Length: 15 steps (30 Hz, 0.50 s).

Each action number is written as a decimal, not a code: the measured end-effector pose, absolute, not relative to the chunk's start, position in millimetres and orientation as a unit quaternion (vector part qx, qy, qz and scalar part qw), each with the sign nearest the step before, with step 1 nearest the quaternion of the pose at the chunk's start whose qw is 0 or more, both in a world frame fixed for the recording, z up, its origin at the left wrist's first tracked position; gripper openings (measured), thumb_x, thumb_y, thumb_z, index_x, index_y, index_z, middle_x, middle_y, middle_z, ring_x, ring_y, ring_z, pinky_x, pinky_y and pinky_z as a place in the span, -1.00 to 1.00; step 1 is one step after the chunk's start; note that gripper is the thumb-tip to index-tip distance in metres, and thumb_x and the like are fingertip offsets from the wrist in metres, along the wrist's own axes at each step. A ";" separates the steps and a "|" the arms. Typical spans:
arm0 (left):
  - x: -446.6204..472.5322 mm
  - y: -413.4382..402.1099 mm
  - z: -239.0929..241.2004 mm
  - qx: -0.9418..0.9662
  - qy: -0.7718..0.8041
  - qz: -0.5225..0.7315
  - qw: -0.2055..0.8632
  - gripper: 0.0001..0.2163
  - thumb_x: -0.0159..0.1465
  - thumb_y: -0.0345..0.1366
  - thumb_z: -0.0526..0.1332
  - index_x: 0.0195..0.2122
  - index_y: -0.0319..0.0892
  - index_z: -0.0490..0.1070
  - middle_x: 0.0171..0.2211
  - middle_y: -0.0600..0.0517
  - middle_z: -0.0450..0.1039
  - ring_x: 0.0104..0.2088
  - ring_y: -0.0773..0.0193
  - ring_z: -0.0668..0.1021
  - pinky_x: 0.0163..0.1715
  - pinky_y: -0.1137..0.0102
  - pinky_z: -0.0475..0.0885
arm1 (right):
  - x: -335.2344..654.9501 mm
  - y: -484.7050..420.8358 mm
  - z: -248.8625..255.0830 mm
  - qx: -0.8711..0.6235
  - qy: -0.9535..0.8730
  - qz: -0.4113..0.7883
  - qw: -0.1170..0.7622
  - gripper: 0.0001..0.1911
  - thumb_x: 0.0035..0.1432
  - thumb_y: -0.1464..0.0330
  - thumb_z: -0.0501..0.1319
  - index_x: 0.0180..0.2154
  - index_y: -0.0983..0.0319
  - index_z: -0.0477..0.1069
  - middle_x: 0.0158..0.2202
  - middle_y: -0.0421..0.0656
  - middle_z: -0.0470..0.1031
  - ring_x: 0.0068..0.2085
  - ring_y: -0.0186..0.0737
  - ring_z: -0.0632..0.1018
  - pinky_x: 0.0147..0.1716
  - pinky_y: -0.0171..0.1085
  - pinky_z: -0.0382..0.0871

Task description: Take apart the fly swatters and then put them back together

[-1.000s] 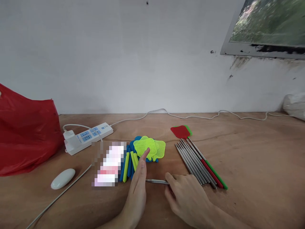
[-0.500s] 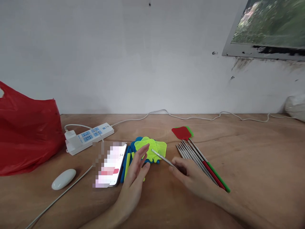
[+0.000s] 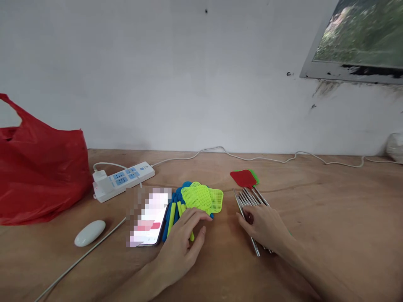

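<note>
My left hand [image 3: 185,241] is open, its thumb and fingers apart, in front of the yellow-green mesh swatter heads [image 3: 198,197]. Blue swatter heads [image 3: 185,184] show beneath them. Yellow and blue handle tubes [image 3: 171,219] lie beside this pile, partly covered by the hand. At the right, my right hand [image 3: 262,224] has its thumb and fingers closed on a thin metal rod [image 3: 254,245], which lies at the left side of several similar metal rods [image 3: 248,199]. A red fly swatter [image 3: 244,178] and a green fly swatter [image 3: 255,179] extend behind that hand; their handles are mostly hidden.
A lit phone [image 3: 154,222] lies left of the pile. Farther left are a white power strip [image 3: 126,180] with cables, a white mouse-shaped object [image 3: 90,233] and a red plastic bag [image 3: 44,176]. A thin cable [image 3: 245,159] runs along the wall.
My right hand has moved right with the metal rod, from near the yellow-green heads to the row of rods. My left hand has lowered toward me, its fingers bending over. The view has shifted slightly.
</note>
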<state>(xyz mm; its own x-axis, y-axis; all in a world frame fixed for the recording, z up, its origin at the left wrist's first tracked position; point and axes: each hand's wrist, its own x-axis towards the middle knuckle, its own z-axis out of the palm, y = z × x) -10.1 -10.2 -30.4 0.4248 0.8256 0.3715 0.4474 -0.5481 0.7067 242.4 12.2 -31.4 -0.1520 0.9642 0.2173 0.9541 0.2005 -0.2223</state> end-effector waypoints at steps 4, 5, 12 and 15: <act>-6.9 -11.4 -30.9 0.827 0.396 0.318 0.241 -0.83 0.38 -0.38 0.02 -0.16 -0.09 0.40 -0.13 -0.04 0.49 -0.10 0.12 0.53 -0.10 0.24 0.48 | 249.7 15.8 -33.8 -0.655 -0.748 -0.004 0.103 -0.67 0.17 0.27 0.24 -0.59 0.18 0.26 -0.58 -0.20 0.43 -0.50 -0.23 0.40 -0.51 -0.28 -0.09; -6.3 -11.8 -31.0 0.833 0.394 0.309 0.236 -0.83 0.38 -0.39 0.02 -0.18 -0.09 0.40 -0.15 -0.04 0.49 -0.11 0.12 0.53 -0.11 0.25 0.47 | 250.6 16.4 -33.7 -0.657 -0.747 0.000 0.097 -0.69 0.17 0.27 0.24 -0.57 0.18 0.27 -0.57 -0.20 0.43 -0.49 -0.23 0.40 -0.51 -0.28 -0.09; -5.3 -13.2 -31.9 0.848 0.383 0.292 0.221 -0.81 0.37 -0.41 0.00 -0.23 -0.10 0.39 -0.16 -0.05 0.48 -0.13 0.13 0.51 -0.14 0.28 0.45 | 254.1 19.4 -31.0 -0.660 -0.741 0.026 0.118 -0.77 0.20 0.30 0.21 -0.50 0.18 0.32 -0.53 -0.22 0.46 -0.46 -0.23 0.43 -0.50 -0.31 -0.05; -5.4 -13.0 -30.5 0.849 0.379 0.295 0.219 -0.81 0.37 -0.42 0.00 -0.23 -0.10 0.39 -0.16 -0.04 0.48 -0.13 0.14 0.52 -0.15 0.29 0.45 | 260.4 22.8 -30.6 -0.677 -0.721 -0.002 0.149 -0.85 0.23 0.32 0.17 -0.40 0.17 0.39 -0.51 -0.23 0.46 -0.46 -0.23 0.45 -0.49 -0.31 -0.04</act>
